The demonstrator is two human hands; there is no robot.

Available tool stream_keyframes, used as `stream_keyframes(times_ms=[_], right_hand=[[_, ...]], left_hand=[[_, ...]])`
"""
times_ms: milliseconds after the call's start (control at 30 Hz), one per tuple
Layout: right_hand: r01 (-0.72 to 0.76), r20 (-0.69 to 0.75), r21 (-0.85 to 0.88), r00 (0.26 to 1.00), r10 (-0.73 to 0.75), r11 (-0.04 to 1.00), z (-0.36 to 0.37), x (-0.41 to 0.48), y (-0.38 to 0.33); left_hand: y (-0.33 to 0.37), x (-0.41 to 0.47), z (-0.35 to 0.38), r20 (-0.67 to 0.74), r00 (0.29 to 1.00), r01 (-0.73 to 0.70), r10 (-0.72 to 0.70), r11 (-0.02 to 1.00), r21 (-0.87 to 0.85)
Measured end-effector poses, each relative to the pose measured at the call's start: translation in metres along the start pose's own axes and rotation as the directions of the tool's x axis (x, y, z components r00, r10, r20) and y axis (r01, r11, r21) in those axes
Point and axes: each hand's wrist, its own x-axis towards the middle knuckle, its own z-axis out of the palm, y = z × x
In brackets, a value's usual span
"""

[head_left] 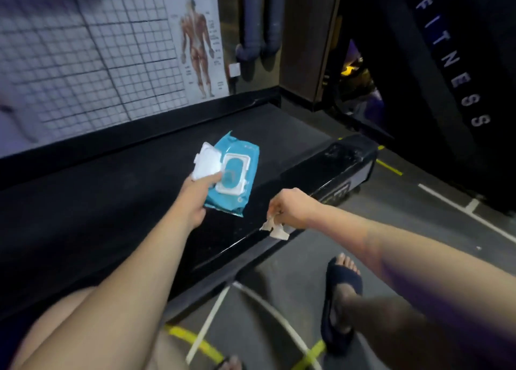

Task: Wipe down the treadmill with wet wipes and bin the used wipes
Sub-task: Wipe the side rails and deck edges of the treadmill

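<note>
Pinching a crumpled used wipe (275,228) in the right hand (290,209), right at the treadmill side rail (307,174). Gripping the blue wipes pack (240,199) with the left hand (195,199), thumb on top, white lid (206,160) flipped open, over the belt (125,196). Facing an anatomy poster (198,48) beyond.

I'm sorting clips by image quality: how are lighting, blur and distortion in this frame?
Head view: dim overall, the treadmill belt nearly black, a faint sheen on its side rail. Head view: the wipes pack in the left hand is brightest and fairly sharp. Head view: the wall chart and right forearm are motion-smeared, and the wide lens bows the chart's grid lines.
</note>
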Motion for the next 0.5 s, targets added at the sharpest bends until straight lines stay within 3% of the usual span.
stream_keyframes(times_ms=[167, 300, 400, 467, 500], right_hand=[[0.039, 0.04, 0.174, 0.998, -0.046, 0.984, 0.081, 0.011, -0.082], [0.109, 0.154, 0.304, 0.975, -0.162, 0.946, 0.137, 0.018, -0.144], [0.034, 0.389, 0.629, 0.852, -0.352, 0.777, 0.162, 0.003, -0.18], [-0.05, 0.52, 0.651, 0.756, -0.398, 0.757, 0.17, -0.009, -0.192], [-0.023, 0.535, 0.605, 0.752, -0.385, 0.796, 0.169, -0.013, -0.194]], left_hand=[[0.017, -0.042, -0.074, -0.104, 0.995, 0.005, 0.006, 0.995, 0.102], [0.027, -0.077, -0.121, -0.22, 0.976, 0.02, -0.008, 0.998, 0.055], [0.018, -0.091, -0.163, -0.297, 0.955, 0.026, -0.009, 0.998, 0.053], [0.011, -0.101, -0.178, -0.316, 0.949, 0.038, -0.021, 0.998, 0.046], [0.009, -0.105, -0.181, -0.333, 0.942, 0.043, -0.027, 0.998, 0.041]])
